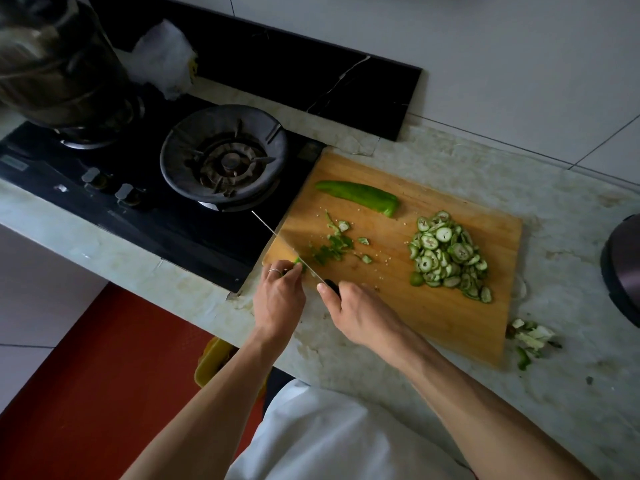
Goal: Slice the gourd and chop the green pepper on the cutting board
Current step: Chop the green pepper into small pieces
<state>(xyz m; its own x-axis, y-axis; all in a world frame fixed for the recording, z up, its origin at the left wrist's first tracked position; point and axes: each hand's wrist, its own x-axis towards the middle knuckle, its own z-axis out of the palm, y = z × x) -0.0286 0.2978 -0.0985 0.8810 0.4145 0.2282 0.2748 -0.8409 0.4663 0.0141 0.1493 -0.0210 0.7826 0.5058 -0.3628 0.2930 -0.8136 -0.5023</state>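
Pepper chopping is being done at the near left corner of the cutting board (433,306). A small pepper piece (298,262) is being pinched by the left hand (278,299). The knife (277,234) is being gripped by the right hand (356,317). Fingertips should be kept tucked back from the blade.

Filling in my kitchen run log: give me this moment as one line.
step: chopping pepper | left hand: holds pepper piece | right hand: grips knife | gourd slices: piled on cutting board | pepper half: uncut

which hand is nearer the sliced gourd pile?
Right. The right hand grips the knife just left of the sliced gourd pile; the left hand holds a pepper piece farther left, at the cutting board corner.
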